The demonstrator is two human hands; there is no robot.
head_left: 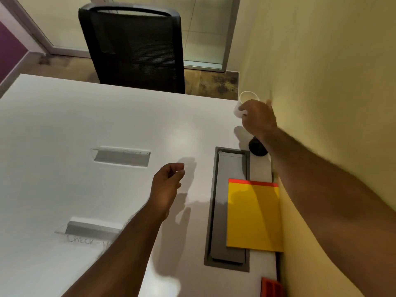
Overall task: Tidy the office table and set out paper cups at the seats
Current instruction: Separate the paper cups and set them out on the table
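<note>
My right hand point(258, 117) grips a white paper cup point(246, 100), tilted, above the far right corner of the white table point(85, 129) close to the wall. My left hand point(169, 181) hovers over the middle of the table with its fingers loosely curled and nothing in it. A yellow notepad with a red top strip point(254, 215) lies at the table's right edge against the wall, partly over the grey cable hatch point(225, 200).
A black mesh office chair point(132, 48) stands at the table's far side. Two clear acrylic sign holders point(121, 156) point(90, 229) rest on the table. A small black round object point(257, 146) sits under my right forearm. An orange object point(271, 287) is at the near right edge.
</note>
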